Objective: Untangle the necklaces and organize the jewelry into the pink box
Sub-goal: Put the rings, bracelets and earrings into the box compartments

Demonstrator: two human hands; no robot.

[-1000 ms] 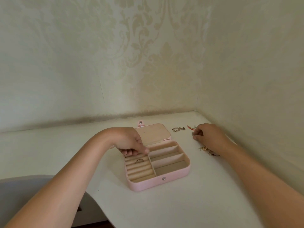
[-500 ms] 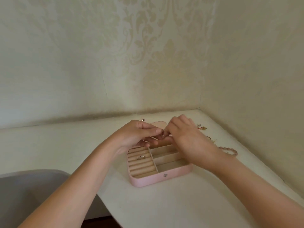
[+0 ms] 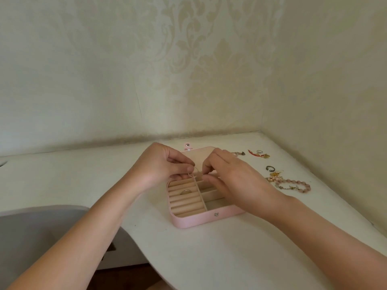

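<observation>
The left hand point(image 3: 165, 166) and right hand point(image 3: 228, 174) each pinch one side of a thin hoop point(image 3: 192, 174) just above the open pink box point(image 3: 209, 218), probably to steady it before slotting it in. More jewelry point(image 3: 293, 183) lies to the right on the table point(image 3: 209, 258).

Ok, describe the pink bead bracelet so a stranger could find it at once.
Start at the open pink box in the middle of the white table, then look right, past the right hand, toward the side wall. The pink bead bracelet lies nearest the viewer among the jewelry scattered there. It is the longest piece, a curved string of round pale pink beads.
</observation>
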